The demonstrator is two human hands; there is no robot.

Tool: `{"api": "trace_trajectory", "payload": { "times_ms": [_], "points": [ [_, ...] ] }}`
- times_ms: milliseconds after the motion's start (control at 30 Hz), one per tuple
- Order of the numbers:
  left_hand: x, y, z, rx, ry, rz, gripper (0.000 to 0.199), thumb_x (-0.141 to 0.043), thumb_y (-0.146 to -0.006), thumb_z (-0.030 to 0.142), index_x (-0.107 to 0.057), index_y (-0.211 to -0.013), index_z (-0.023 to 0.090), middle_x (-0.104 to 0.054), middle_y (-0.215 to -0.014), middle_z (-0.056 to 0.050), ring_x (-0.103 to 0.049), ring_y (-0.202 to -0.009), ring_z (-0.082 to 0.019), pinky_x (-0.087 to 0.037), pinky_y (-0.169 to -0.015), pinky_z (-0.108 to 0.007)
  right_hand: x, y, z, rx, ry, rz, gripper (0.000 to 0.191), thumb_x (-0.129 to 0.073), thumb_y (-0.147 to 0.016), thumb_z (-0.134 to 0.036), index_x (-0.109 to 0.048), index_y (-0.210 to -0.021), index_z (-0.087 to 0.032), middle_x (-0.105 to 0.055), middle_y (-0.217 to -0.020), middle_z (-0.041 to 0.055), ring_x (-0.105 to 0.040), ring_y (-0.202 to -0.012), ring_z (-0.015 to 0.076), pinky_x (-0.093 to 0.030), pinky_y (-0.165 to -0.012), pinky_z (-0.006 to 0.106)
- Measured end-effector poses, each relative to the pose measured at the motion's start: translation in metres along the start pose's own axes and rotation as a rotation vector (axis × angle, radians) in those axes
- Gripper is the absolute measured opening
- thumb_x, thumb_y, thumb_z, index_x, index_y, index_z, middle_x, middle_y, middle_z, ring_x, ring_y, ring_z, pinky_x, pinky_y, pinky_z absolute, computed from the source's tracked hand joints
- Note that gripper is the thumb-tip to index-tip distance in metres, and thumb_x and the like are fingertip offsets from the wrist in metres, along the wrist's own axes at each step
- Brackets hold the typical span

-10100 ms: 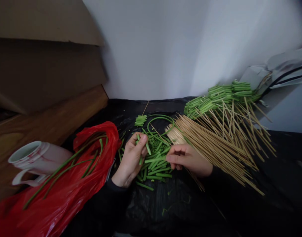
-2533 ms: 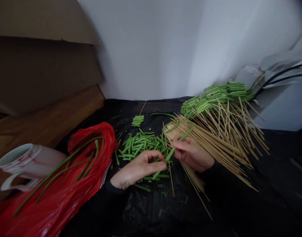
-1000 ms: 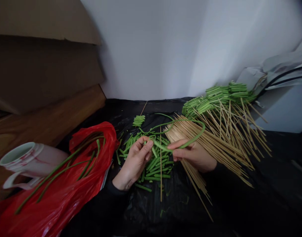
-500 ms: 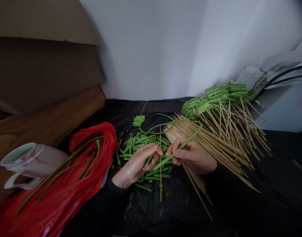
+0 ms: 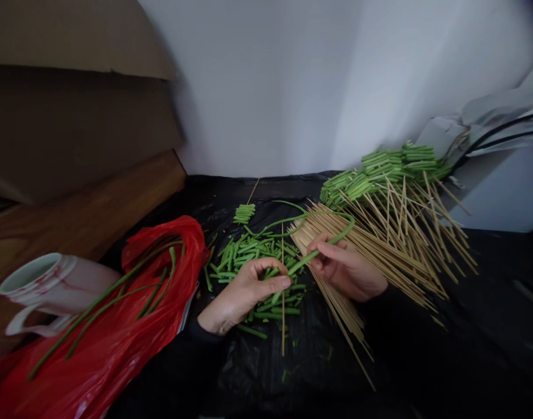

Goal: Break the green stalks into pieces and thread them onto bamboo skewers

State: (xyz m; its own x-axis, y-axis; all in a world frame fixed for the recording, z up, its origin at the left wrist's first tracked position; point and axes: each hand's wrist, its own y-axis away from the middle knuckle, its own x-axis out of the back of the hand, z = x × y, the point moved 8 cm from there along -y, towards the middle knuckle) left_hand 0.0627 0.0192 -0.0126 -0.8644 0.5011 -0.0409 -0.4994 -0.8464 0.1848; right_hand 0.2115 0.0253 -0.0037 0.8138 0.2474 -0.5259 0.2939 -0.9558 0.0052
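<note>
A long green garlic scape [image 5: 310,260] slants between my two hands and loops back over the skewers. My left hand [image 5: 255,285] pinches its lower end between thumb and fingers. Farther up the stem, my right hand [image 5: 343,265] is closed on it with thumb and fingers. Under my hands spreads a pile of short cut pieces [image 5: 238,253]. A single bamboo skewer [image 5: 283,326] lies upright in view by my left fingertips; whether they touch it I cannot tell. Just beyond the pile rests a skewer threaded with a row of pieces [image 5: 244,213].
Loose bamboo skewers [image 5: 371,250] fan out on the right. Behind them are stacked filled skewers [image 5: 388,169]. On the left, a red plastic bag [image 5: 131,349] holds more long stems, beside a tipped white mug [image 5: 78,279]. Black plastic sheeting [image 5: 258,384] covers the surface.
My right hand has slid up and right along the scape, away from my left hand. My left thumb and fingers have closed on the scape's lower end.
</note>
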Motion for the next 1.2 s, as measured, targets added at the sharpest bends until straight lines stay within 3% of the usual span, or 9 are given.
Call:
{"api": "trace_trajectory", "payload": {
  "times_ms": [233,467,700,833,933,1033,1200],
  "points": [
    [0.007,0.002,0.008,-0.035,0.185,0.137,0.031,-0.081,-0.071,0.035,-0.057,-0.079,0.016,-0.036,-0.056,0.009,-0.023,-0.046,-0.004,-0.013,-0.044,-0.020,0.003,-0.001,0.005,0.008,0.044,-0.001,0.016,-0.078,-0.076,-0.031,-0.066,-0.075,-0.020,-0.059,-0.064,-0.0032,-0.051,-0.058,0.0083,-0.039,-0.053,0.021],
    [0.014,0.002,0.013,-0.151,0.248,0.226,0.031,-0.078,-0.076,0.037,-0.057,-0.083,0.016,-0.034,-0.056,0.009,-0.024,-0.049,-0.005,-0.018,-0.046,-0.018,-0.003,-0.001,0.015,0.016,0.131,-0.015,0.018,-0.083,-0.070,-0.031,-0.070,-0.077,-0.020,-0.072,-0.070,0.0014,-0.057,-0.055,0.0089,-0.040,-0.051,0.022],
    [0.012,0.000,0.012,-0.222,0.310,0.177,0.032,-0.078,-0.077,0.039,-0.056,-0.085,0.017,-0.040,-0.057,0.009,-0.025,-0.048,-0.003,-0.020,-0.045,-0.016,-0.006,-0.002,0.019,0.027,0.084,-0.018,0.023,-0.085,-0.068,-0.032,-0.070,-0.079,-0.019,-0.075,-0.074,0.0025,-0.060,-0.054,0.0082,-0.044,-0.053,0.021],
    [0.002,0.001,0.014,-0.207,0.379,0.042,0.032,-0.079,-0.076,0.038,-0.056,-0.086,0.018,-0.057,-0.070,0.004,-0.027,-0.046,-0.002,-0.020,-0.043,-0.015,-0.005,-0.001,0.020,-0.003,0.034,-0.020,0.020,-0.085,-0.069,-0.030,-0.070,-0.078,-0.020,-0.076,-0.075,0.0023,-0.060,-0.054,0.0070,-0.043,-0.053,0.019],
    [-0.003,0.003,0.016,-0.203,0.415,-0.023,0.034,-0.079,-0.076,0.037,-0.060,-0.098,0.021,-0.060,-0.067,0.004,-0.030,-0.045,-0.002,-0.020,-0.041,-0.013,-0.006,0.000,0.020,-0.010,0.025,-0.035,0.019,-0.084,-0.070,-0.029,-0.070,-0.078,-0.019,-0.075,-0.075,0.0022,-0.060,-0.054,0.0068,-0.043,-0.053,0.019],
    [-0.001,0.003,0.013,-0.183,0.409,-0.013,0.046,-0.081,-0.074,0.037,-0.064,-0.114,0.020,-0.064,-0.070,0.001,-0.032,-0.044,-0.001,-0.019,-0.040,-0.014,-0.006,0.000,0.021,-0.019,0.032,-0.044,0.019,-0.083,-0.071,-0.030,-0.069,-0.078,-0.019,-0.075,-0.076,0.0020,-0.059,-0.055,0.0067,-0.043,-0.053,0.019],
    [0.002,0.002,0.013,-0.209,0.399,-0.011,0.039,-0.082,-0.072,0.037,-0.072,-0.106,0.020,-0.065,-0.073,0.000,-0.030,-0.042,0.001,-0.017,-0.040,-0.014,-0.006,-0.001,0.023,-0.027,0.048,-0.053,0.018,-0.083,-0.072,-0.029,-0.069,-0.077,-0.019,-0.074,-0.075,0.0021,-0.058,-0.055,0.0067,-0.043,-0.053,0.019]
  ]
}}
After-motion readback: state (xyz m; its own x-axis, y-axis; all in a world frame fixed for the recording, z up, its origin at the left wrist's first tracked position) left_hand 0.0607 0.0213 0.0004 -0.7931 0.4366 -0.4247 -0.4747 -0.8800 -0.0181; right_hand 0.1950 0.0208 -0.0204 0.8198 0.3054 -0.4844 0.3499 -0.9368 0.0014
